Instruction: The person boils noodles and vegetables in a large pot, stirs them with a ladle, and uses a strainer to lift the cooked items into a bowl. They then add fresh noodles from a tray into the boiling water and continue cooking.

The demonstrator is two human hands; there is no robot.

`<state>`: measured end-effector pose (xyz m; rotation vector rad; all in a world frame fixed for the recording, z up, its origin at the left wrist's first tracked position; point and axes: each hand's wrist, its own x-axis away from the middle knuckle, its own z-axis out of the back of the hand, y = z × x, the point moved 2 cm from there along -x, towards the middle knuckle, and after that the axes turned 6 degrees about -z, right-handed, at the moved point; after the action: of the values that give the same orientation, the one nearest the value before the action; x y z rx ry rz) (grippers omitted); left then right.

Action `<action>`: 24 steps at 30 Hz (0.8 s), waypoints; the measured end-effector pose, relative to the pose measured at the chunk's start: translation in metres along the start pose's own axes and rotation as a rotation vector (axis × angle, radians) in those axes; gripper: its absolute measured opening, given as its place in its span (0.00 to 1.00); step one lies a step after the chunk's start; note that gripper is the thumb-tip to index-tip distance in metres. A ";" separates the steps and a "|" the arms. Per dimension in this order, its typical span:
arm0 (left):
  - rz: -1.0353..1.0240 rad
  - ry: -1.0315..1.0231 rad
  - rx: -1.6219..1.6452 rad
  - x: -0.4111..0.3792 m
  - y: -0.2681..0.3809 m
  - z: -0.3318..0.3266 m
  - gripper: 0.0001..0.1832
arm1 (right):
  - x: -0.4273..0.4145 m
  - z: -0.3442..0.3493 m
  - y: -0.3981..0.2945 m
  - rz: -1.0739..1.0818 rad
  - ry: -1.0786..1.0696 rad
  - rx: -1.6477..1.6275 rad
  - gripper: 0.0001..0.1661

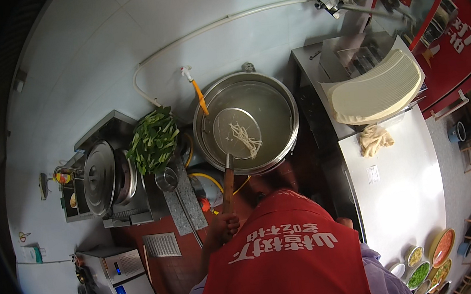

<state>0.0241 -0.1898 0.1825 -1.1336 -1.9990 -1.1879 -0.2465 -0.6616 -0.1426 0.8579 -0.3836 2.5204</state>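
My left hand grips the wooden handle of a round, flat strainer. The metal strainer disc is over a large steel pot of cloudy liquid, and a small bunch of pale noodles lies across its right side. Only a small part of my right hand shows, beside the red apron near the counter's edge; its fingers are mostly hidden. An orange hose hangs from a white wall tap into the left side of the pot.
Leafy greens and a long-handled ladle stand left of the pot, beside a lidded steel pot. At right, a steel counter bears a noodle press or dough machine part, pale stacked sheets, a cloth and several bowls of chopped food.
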 end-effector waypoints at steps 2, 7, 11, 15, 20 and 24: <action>0.007 -0.015 0.028 0.000 0.001 -0.001 0.11 | -0.003 0.003 -0.001 0.014 -0.003 0.085 0.16; 0.039 -0.121 0.123 0.003 -0.010 0.019 0.04 | 0.005 0.051 -0.026 0.162 0.006 0.216 0.12; 0.043 -0.087 0.097 0.013 -0.005 0.011 0.07 | 0.000 0.049 -0.028 0.178 0.020 0.140 0.10; 0.071 -0.079 0.030 0.015 -0.007 0.025 0.12 | -0.012 0.022 -0.021 0.304 0.036 0.261 0.12; 0.058 0.042 -0.045 0.006 -0.023 0.052 0.10 | -0.033 0.013 -0.012 0.179 -0.109 0.217 0.16; -0.177 0.117 -0.436 0.022 -0.007 0.010 0.09 | -0.034 0.019 -0.012 -0.016 -0.201 0.070 0.19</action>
<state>0.0071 -0.1744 0.1918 -1.0675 -1.8300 -1.8028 -0.2070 -0.6695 -0.1480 1.1417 -0.3523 2.4523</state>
